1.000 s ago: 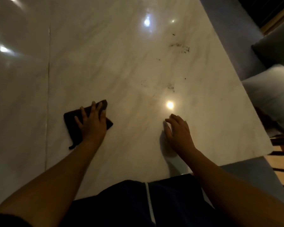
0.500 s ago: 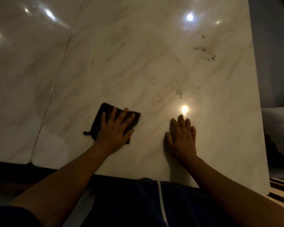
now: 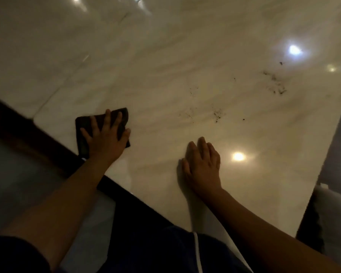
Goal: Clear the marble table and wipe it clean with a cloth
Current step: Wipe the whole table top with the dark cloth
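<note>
The left hand point(image 3: 104, 140) lay flat on the dark cloth point(image 3: 82, 125), fingers point(image 3: 107, 117) spread wide and straight, pinning it near the front-left edge of the marble counter point(image 3: 165, 62). The right hand point(image 3: 203, 166) rested palm-down on bare marble just to the right, fingers close together and relaxed, holding nothing (a brace, by the look of it). Both forearms reached out from the body, the left one crossing the counter's dark edge.

The step in hand looked like the wiping itself. The dirt sat ahead and to the right: dark crumbs point(image 3: 218, 114) beyond the right hand, and a larger smear of specks point(image 3: 276, 83) farther off toward the right edge, both well apart from the cloth.

To do it well, the palm's weight probably wanted to be even across the cloth so it would not bunch. Overlapping passes to the right and forward should gather the crumbs toward one edge, not scatter them. The right hand sat in that path and would likely need to lift clear.
</note>
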